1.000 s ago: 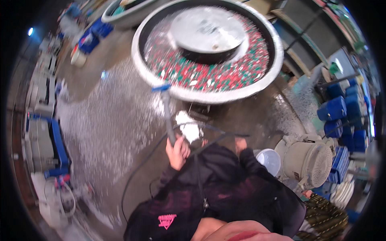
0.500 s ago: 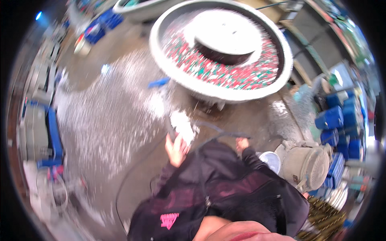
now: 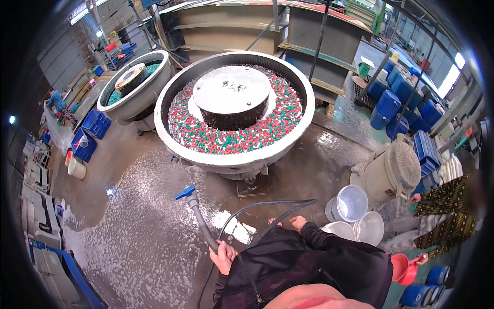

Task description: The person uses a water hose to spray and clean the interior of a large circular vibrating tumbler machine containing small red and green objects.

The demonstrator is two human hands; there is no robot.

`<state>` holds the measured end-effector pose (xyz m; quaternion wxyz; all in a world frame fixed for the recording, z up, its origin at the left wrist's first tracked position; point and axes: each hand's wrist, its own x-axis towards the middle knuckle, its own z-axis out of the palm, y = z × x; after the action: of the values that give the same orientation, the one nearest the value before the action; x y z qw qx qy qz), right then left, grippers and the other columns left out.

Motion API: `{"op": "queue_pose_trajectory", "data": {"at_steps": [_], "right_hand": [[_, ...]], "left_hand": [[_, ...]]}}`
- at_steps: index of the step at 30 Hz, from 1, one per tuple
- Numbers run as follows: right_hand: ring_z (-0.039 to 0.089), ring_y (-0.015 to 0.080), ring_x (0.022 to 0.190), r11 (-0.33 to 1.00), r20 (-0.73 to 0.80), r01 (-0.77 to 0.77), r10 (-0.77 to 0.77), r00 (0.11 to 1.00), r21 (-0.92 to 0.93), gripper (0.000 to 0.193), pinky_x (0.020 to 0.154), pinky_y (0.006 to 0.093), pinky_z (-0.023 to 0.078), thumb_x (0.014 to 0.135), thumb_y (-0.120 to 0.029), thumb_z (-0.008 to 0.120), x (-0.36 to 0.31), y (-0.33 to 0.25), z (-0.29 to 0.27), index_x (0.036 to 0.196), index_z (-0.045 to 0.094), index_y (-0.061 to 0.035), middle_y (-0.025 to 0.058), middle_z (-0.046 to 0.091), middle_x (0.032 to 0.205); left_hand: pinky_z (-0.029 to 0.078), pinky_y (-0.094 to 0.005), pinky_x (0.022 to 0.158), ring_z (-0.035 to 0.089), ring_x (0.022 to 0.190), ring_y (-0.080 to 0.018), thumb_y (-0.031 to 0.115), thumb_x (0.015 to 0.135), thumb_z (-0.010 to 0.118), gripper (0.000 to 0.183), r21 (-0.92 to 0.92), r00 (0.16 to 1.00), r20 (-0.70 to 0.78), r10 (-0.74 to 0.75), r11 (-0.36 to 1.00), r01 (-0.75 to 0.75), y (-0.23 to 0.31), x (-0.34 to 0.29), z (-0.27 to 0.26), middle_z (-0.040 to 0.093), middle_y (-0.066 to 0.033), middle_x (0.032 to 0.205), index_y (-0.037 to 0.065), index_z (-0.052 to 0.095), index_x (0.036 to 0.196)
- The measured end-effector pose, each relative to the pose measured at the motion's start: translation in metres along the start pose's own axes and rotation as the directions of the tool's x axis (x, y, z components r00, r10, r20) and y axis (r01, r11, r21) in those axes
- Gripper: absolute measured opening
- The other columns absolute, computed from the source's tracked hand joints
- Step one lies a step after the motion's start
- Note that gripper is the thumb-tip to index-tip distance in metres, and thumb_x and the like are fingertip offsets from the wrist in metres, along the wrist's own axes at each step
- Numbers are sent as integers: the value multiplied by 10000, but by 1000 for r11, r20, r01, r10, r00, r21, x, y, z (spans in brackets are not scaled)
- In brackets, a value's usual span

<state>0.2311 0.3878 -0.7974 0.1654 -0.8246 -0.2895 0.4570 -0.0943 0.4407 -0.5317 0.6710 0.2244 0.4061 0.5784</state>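
The grey hose [image 3: 201, 226] runs up and to the left from the person's grip, its long axis slanting away from the body, and it ends in a blue valve handle [image 3: 184, 192] at the far tip, which points toward the foot of the big round tub [image 3: 170, 139]. The left hand [image 3: 224, 256] is closed around the lower end of that stiff section, fingers wrapped tight, so the nozzle end stands out well beyond the hand over the wet floor [image 3: 139, 226]. From the grip a thin black hose line [image 3: 267, 205] loops away to the right, arcing over the ground and passing near the right hand [image 3: 298, 222]. That right hand sits just beside the black loop, at the end of a dark sleeve; I cannot tell whether it grips the line or only hovers by it, as the fingers look loosely curled.

The floor under the hose tip is foamy and glistening. The tub beyond is filled with red, green and white pellets [image 3: 242, 136] around a raised metal hub [image 3: 231, 90]. A smaller tub [image 3: 135, 95] stands further left. To the right sit pale buckets [image 3: 350, 203], a beige drum-like machine [image 3: 391, 172] and blue canisters [image 3: 391, 103].
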Motion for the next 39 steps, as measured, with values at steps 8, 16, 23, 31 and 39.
{"op": "queue_pose_trajectory", "data": {"at_steps": [8, 16, 23, 31, 39], "right_hand": [[598, 181, 570, 992, 0, 49, -49, 999, -115, 309, 513, 286, 470, 674, -86, 501, -24, 53, 44, 944, 650, -77, 110, 641, 721], [580, 211, 696, 995, -42, 93, -94, 995, -30, 233, 627, 298, 448, 693, -114, 535, -8, 64, 72, 888, 658, -78, 110, 619, 759], [512, 123, 450, 999, 68, -3, 0, 998, 48, 276, 379, 260, 408, 715, -58, 509, -35, 7, 51, 973, 605, -51, 48, 580, 630], [532, 110, 475, 999, 37, -17, 19, 999, -49, 309, 412, 255, 449, 709, -89, 515, -43, -12, 33, 1000, 618, -100, 33, 599, 649], [584, 145, 522, 996, 7, -28, 28, 1000, -80, 279, 471, 280, 471, 677, -90, 530, -34, 30, 44, 919, 665, -123, 69, 631, 649]], "left_hand": [[229, -225, 320, 243, 326, -67, 57, 843, 466, 80, 2, 1000, 11, -6, 1000, 6, 18, -23, -47, 285, 17, 455, 77, 390, 859], [227, -227, 327, 241, 317, -72, 63, 838, 469, 82, -29, 1000, -6, 20, 999, -20, 29, -36, -69, 277, 17, 443, 79, 391, 862], [264, -242, 327, 259, 314, -83, 82, 868, 425, 49, -31, 997, 48, 55, 998, -53, 29, -37, -79, 267, 14, 433, 78, 377, 874], [272, -242, 316, 274, 309, -80, 93, 871, 434, 64, -65, 997, 39, 71, 996, -68, 25, -34, -80, 274, 16, 431, 86, 370, 873], [266, -241, 312, 273, 311, -79, 97, 867, 453, 83, -71, 998, 15, 65, 995, -64, 18, -41, -90, 281, 19, 446, 92, 371, 868]]}}
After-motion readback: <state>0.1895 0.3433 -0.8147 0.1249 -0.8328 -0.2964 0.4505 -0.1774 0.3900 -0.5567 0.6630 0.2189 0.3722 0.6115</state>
